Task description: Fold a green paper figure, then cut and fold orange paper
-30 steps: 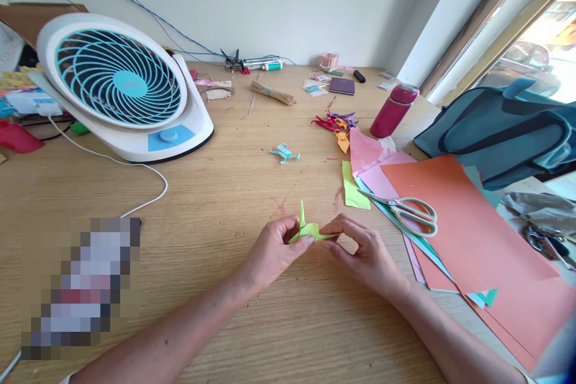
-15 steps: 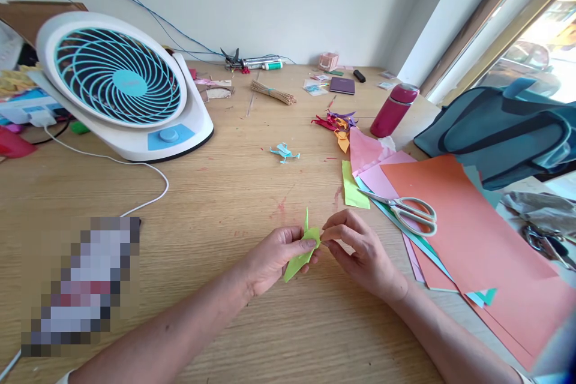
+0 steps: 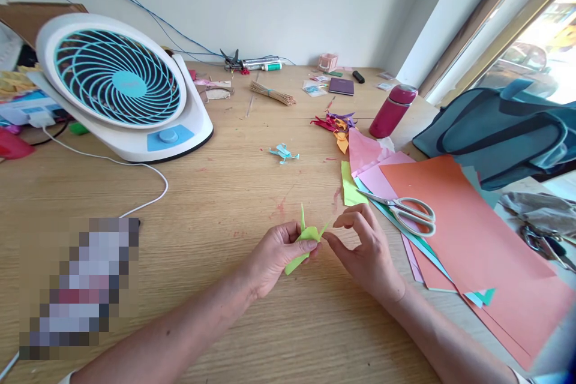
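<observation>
The green origami crane (image 3: 309, 232) is in the left hand (image 3: 274, 258), over the near part of the worktop (image 3: 216, 204). The left hand pinches it: the thumb presses on top, and the other fingers go behind and under it. So the left hand is the nearer one, because it is touching the paper.

The right hand (image 3: 369, 252) is just beside the crane, on its right. Its fingers are bent, with a small gap between the thumb and the pointing finger. It does not grip the paper. The thumb tip is very close to the crane's right point, but I cannot tell if they touch.

From the right hand, the crane lies to the left. Its long way runs on a slant, from a flat flap low on the left up to the thin right point. That point leans up and out, toward the right hand. The other thin point stands almost straight up, by the left hand's bent fingers, farther from the right hand.
</observation>
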A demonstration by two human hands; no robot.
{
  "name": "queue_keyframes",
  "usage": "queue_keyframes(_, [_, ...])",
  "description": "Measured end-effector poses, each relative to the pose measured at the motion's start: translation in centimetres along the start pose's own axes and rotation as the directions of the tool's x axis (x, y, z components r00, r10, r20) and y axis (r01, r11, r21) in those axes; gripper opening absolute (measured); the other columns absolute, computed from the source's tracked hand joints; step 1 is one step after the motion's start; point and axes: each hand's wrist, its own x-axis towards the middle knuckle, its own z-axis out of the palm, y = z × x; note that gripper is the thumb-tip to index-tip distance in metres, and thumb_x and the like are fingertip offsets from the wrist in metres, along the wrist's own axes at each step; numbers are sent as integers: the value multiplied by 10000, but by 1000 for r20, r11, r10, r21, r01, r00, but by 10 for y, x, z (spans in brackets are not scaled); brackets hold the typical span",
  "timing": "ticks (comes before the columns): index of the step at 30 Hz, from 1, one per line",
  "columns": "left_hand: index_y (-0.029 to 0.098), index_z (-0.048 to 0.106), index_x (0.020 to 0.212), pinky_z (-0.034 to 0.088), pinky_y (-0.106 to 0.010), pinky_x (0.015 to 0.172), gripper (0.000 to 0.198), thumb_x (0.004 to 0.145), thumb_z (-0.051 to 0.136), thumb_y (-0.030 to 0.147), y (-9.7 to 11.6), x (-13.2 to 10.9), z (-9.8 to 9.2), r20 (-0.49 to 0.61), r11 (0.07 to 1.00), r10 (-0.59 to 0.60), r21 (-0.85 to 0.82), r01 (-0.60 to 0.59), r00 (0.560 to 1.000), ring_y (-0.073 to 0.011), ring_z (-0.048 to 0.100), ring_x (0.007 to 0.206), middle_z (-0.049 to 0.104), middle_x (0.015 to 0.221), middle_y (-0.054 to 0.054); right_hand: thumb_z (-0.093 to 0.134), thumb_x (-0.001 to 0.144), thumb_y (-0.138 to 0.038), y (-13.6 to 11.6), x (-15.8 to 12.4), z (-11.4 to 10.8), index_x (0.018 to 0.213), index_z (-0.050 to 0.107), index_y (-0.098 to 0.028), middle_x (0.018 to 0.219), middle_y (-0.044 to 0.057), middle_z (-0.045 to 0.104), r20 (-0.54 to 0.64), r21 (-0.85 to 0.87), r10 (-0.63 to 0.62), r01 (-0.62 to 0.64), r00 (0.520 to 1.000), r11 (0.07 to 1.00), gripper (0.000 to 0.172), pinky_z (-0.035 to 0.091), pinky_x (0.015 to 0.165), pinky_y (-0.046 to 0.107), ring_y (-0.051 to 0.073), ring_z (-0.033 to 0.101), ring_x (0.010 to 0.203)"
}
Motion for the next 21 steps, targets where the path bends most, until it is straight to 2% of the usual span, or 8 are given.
queue_keyframes(3, [143,610,747,372,-221,662,252,749,759,346,2,-1,2,-38,970,144,201,-134,989,-102,497,677,573,687,22,549,943,-219,-2,2,-1,771,552,-198,768,13,524,113,129,140,-155,984,980,173,412,658,293,151,501,708])
queue_keyframes(5, [152,584,715,334,-214,622,240,779,723,338,1,-2,3,-34,924,222,325,-199,974,-90,427,640,492,651,48,469,985,-288,-3,3,-1,745,567,-189,742,14,538,228,199,238,-285,944,938,277,399,644,284,146,500,688])
queue_keyframes(8, [158,585,717,317,-215,607,216,824,672,325,-1,-3,3,-8,839,304,476,-264,953,-93,388,638,447,650,53,525,948,-397,-5,2,1,711,577,-178,685,0,529,328,246,368,-455,870,856,327,364,597,267,137,466,642])
queue_keyframes(11, [161,625,755,334,-212,622,203,853,642,338,-3,-5,3,3,774,344,566,-285,939,-102,410,654,478,666,46,597,891,-428,-4,0,4,704,584,-171,644,-12,528,382,293,427,-546,819,785,319,336,557,254,126,437,602])
queue_keyframes(14, [164,635,761,342,-207,623,212,857,636,353,-3,-6,4,-4,755,344,595,-274,939,-105,421,651,489,666,45,612,878,-380,-4,-1,5,709,602,-167,648,-10,547,379,302,421,-540,824,785,272,344,558,248,123,445,600])
queue_keyframes(21, [168,577,724,343,-209,616,224,841,645,347,-4,-3,3,-5,804,299,540,-249,954,-107,407,639,464,659,45,603,884,-219,-7,-1,1,719,600,-185,702,-3,567,292,256,276,-352,916,900,168,398,618,247,131,513,647])
